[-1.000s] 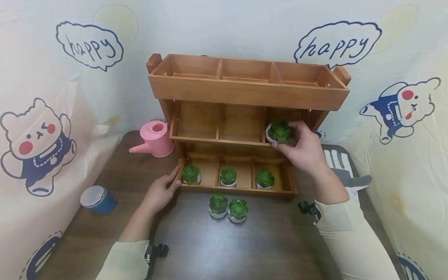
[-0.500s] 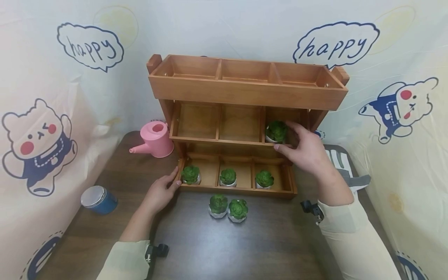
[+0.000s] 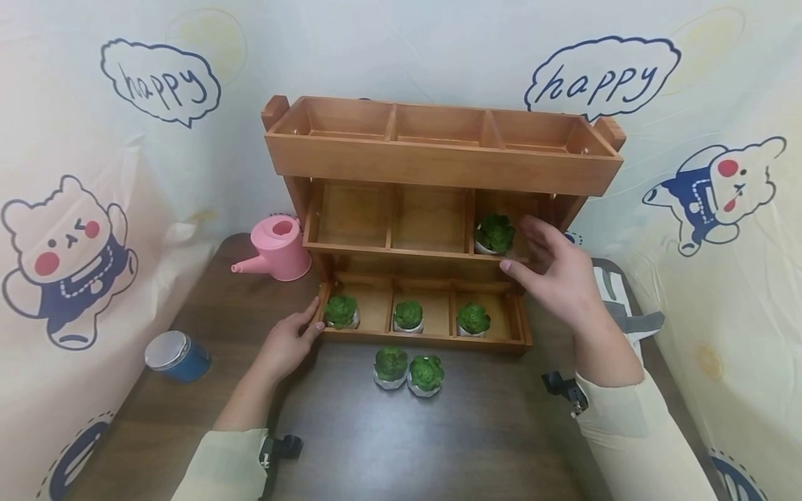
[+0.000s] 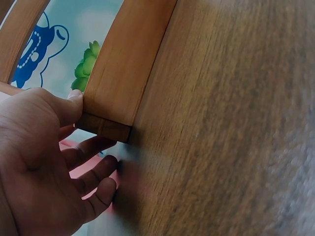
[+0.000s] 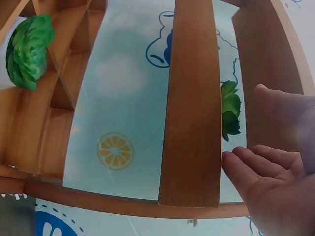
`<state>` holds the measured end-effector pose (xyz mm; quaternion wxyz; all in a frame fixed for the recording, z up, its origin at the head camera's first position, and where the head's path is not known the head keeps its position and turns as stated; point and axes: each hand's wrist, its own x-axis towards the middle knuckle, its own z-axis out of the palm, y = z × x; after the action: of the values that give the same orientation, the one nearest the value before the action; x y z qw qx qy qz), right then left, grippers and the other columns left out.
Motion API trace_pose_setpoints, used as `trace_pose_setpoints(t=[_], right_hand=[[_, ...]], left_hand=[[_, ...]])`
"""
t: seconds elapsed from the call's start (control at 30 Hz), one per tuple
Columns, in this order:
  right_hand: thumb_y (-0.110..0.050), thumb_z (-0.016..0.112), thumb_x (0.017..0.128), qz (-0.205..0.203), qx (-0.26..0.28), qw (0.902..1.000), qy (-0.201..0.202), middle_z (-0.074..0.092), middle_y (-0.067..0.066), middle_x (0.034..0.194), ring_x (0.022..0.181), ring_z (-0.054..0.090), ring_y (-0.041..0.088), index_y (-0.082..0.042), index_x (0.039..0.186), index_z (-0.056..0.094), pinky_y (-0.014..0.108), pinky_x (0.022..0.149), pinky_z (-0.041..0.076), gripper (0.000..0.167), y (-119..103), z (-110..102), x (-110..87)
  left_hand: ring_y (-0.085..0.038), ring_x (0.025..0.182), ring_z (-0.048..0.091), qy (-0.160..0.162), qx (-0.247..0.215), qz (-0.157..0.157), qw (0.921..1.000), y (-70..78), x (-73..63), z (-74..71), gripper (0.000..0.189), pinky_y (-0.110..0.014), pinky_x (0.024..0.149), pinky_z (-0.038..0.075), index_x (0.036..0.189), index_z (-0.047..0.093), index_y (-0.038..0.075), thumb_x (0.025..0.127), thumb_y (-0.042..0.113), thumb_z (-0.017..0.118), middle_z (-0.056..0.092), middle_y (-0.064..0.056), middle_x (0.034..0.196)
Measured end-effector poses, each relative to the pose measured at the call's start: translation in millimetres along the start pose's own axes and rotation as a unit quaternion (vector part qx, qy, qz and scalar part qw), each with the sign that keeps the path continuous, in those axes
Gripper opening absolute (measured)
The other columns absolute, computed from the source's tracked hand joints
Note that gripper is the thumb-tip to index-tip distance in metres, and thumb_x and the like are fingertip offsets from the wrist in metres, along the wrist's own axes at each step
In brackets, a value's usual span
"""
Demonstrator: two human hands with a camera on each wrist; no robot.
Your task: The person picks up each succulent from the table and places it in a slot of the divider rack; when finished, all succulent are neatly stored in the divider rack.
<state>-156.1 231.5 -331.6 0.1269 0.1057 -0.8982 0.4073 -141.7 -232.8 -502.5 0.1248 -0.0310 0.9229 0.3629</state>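
A three-tier wooden plant stand point(image 3: 438, 167) fills the middle of the head view. My left hand point(image 3: 288, 344) holds the left front corner of its bottom tier, thumb on the front edge and fingers at the side. The left wrist view shows the thumb point(image 4: 75, 101) against that wood. A potted succulent point(image 3: 495, 234) sits in the right compartment of the middle tier. Just to its right, my right hand point(image 3: 560, 275) has its fingers spread, with a gap to the plant. In the right wrist view, green leaves point(image 5: 230, 110) show beyond the tier's board.
Three potted succulents point(image 3: 409, 316) occupy the bottom tier, one per compartment. Two more succulent pots point(image 3: 426, 376) stand on the table in front. A pink watering can point(image 3: 280, 248) and a blue tin point(image 3: 178, 357) are at left. Grey-white gloves point(image 3: 623, 306) lie at right.
The succulent has gone down into the middle tier's right compartment. My right hand has let go of it and drawn off to the right. The left hand has stayed put.
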Motion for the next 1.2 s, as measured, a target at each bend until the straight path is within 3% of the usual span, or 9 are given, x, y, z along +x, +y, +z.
trace_pose_setpoints(t=[0.2, 0.3, 0.57, 0.93, 1.2], right_hand=[[-0.011, 0.085, 0.087, -0.017, 0.064, 0.9968, 0.045, 0.062, 0.013, 0.143, 0.129, 0.062, 0.028, -0.005, 0.147, 0.055, 0.024, 0.103, 0.050, 0.067, 4, 3, -11.5], [-0.006, 0.084, 0.086, -0.019, 0.100, 0.9931, 0.058, 0.063, 0.015, 0.140, 0.126, 0.063, 0.028, -0.003, 0.145, 0.056, 0.018, 0.101, 0.050, 0.065, 5, 5, -16.8], [-0.004, 0.084, 0.087, -0.005, 0.122, 0.9910, 0.056, 0.064, 0.012, 0.139, 0.123, 0.065, 0.028, -0.005, 0.147, 0.054, 0.017, 0.099, 0.051, 0.068, 2, 9, -30.1], [0.001, 0.082, 0.087, -0.023, 0.161, 0.9861, 0.033, 0.066, 0.012, 0.137, 0.123, 0.065, 0.020, -0.004, 0.144, 0.057, 0.021, 0.103, 0.050, 0.063, 3, 24, -44.7], [-0.001, 0.083, 0.087, -0.021, 0.169, 0.9854, 0.015, 0.066, 0.011, 0.138, 0.124, 0.065, 0.026, -0.009, 0.144, 0.059, 0.022, 0.105, 0.049, 0.062, 4, 34, -51.9]], left_hand=[[-0.050, 0.147, 0.034, -0.001, 0.000, 0.001, 1.0000, 0.5, 0.2, 0.1, 0.066, -0.074, 0.113, 0.029, 0.164, 0.023, 0.039, 0.106, 0.053, 0.052, 0.039, -0.023, 0.161], [-0.050, 0.147, 0.034, 0.000, 0.001, 0.000, 1.0000, 0.8, 0.3, 0.1, 0.067, -0.074, 0.112, 0.029, 0.164, 0.023, 0.038, 0.106, 0.053, 0.052, 0.039, -0.024, 0.161], [-0.049, 0.146, 0.036, 0.003, 0.004, -0.001, 1.0000, 0.7, -0.1, 0.6, 0.067, -0.074, 0.112, 0.030, 0.164, 0.023, 0.038, 0.106, 0.054, 0.052, 0.041, -0.024, 0.160], [-0.050, 0.148, 0.032, -0.001, 0.004, -0.005, 1.0000, 0.7, 0.3, 0.1, 0.067, -0.075, 0.112, 0.028, 0.164, 0.023, 0.039, 0.105, 0.056, 0.051, 0.038, -0.024, 0.162], [-0.050, 0.147, 0.033, 0.001, 0.007, -0.001, 1.0000, 0.5, 0.3, 0.0, 0.067, -0.075, 0.112, 0.028, 0.164, 0.024, 0.038, 0.105, 0.055, 0.051, 0.038, -0.024, 0.161]])
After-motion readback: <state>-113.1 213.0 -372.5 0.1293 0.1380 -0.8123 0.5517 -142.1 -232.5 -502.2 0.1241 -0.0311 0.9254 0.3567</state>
